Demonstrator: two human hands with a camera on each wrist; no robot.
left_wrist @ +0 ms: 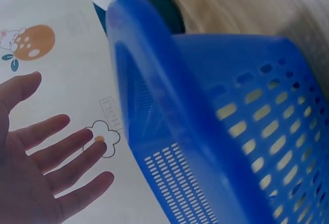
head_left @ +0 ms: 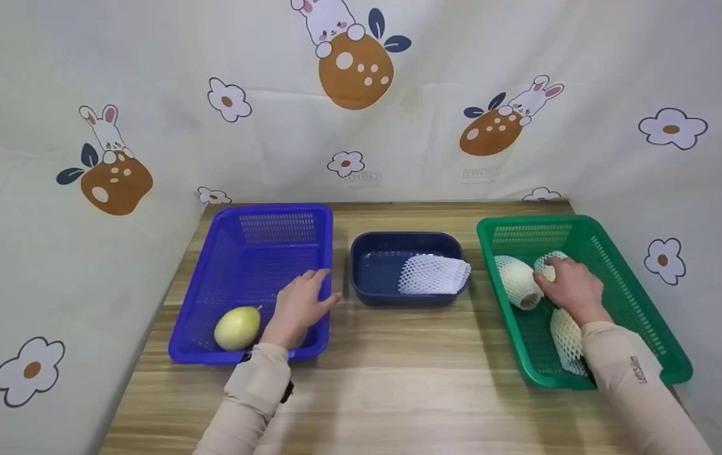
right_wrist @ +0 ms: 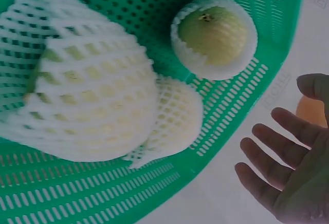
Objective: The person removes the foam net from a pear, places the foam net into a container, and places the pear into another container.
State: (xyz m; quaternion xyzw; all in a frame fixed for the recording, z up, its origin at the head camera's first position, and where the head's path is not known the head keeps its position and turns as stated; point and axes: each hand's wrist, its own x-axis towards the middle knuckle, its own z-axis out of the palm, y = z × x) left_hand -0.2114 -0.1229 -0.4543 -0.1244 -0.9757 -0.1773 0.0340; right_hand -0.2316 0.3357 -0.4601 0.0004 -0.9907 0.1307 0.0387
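In the green basket [head_left: 623,309], the right grip [head_left: 572,289] is held with fingers spread, nothing grasped; one netted pear [head_left: 517,282] is seen just left of its thumb, a second pear [head_left: 544,268] under its fingertips. The left grip [head_left: 300,300], also spread, is placed well apart, over the blue basket [head_left: 278,262].

Left grip [head_left: 297,304], right grip [head_left: 575,289]: fingers [left_wrist: 76,168] extended, thumbs [left_wrist: 23,89] apart.
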